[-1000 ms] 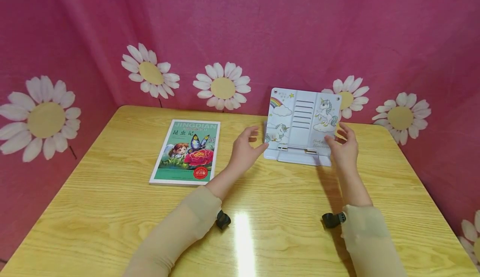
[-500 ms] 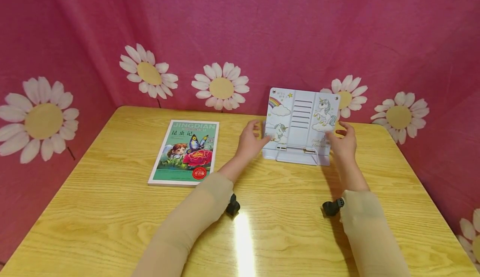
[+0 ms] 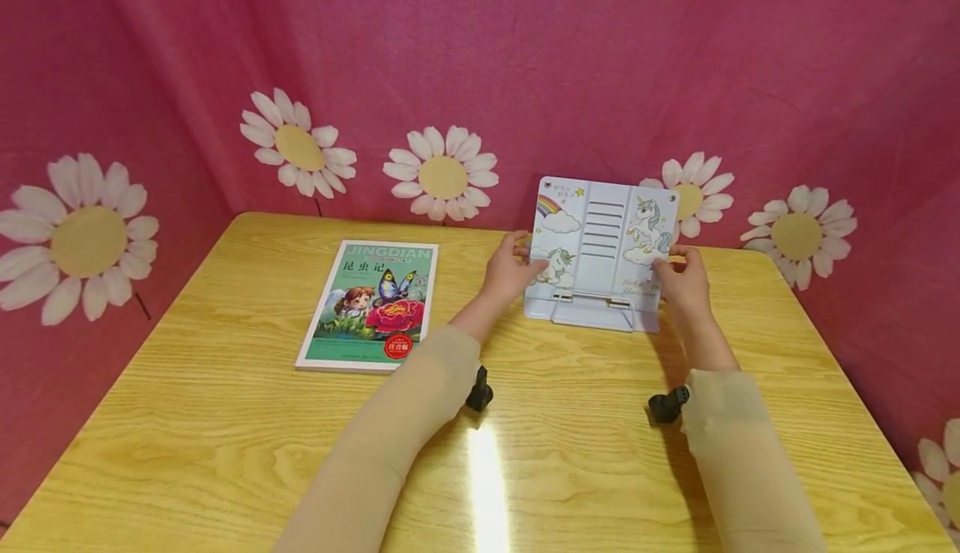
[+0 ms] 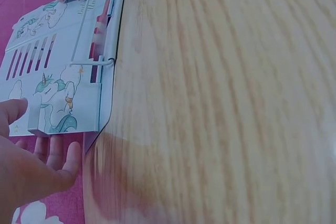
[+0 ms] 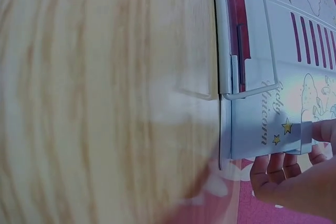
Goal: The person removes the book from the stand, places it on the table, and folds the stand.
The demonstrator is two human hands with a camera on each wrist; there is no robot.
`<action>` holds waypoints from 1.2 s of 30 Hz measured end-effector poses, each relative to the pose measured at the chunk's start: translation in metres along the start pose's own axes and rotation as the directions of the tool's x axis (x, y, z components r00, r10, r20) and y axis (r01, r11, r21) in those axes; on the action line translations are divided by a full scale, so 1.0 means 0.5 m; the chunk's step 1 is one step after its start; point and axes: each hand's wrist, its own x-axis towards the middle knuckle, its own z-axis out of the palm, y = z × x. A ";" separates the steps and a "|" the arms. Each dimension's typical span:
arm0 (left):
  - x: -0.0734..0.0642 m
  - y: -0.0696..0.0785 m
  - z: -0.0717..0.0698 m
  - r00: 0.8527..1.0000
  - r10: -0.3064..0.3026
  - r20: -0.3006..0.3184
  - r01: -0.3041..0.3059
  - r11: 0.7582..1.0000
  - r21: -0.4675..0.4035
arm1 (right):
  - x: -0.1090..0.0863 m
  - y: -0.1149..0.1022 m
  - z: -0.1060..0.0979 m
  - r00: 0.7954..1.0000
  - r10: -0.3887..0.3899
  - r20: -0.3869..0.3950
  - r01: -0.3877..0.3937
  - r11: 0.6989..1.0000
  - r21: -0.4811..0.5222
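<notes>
A white book stand point(image 3: 600, 274) with unicorns, clouds and a rainbow printed on it stands tilted back at the rear of the table. My left hand point(image 3: 512, 274) holds its left edge, thumb in front and fingers around behind. In the left wrist view that thumb point(image 4: 16, 109) lies over the panel beside a printed unicorn. On the opposite edge, my right hand point(image 3: 684, 286) grips likewise, its thumb on the front and its fingers point(image 5: 275, 169) at the back. A wire page holder point(image 5: 252, 95) spans the stand's lower ledge.
A green-covered children's book point(image 3: 371, 307) lies flat to the left of the stand, butterfly and flower on its cover. The wooden table point(image 3: 570, 453) backs onto a pink curtain point(image 3: 480, 53) with large white daisies.
My left hand has moved forward and right onto the stand's left edge. The right fingers have closed in on the other edge. Stand and book stay in place.
</notes>
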 end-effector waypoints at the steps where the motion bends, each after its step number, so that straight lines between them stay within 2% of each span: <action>1: 0.001 0.001 0.000 1.000 -0.006 0.001 0.006 1.000 0.001 | 0.000 0.000 0.000 1.000 0.003 -0.002 -0.003 1.000 0.001; 13: 0.013 -0.001 0.003 1.000 -0.024 -0.015 0.024 0.999 0.026 | 0.000 -0.008 0.006 0.999 0.034 -0.029 -0.035 0.998 -0.054; 22: 0.009 0.002 0.004 1.000 -0.020 -0.007 0.020 0.999 0.029 | -0.002 -0.011 0.006 0.999 0.038 -0.024 -0.039 0.999 -0.032; 36: -0.003 -0.007 -0.003 1.000 -0.024 0.012 0.024 1.000 0.017 | 0.000 -0.008 0.000 0.999 0.018 0.033 -0.017 0.999 -0.039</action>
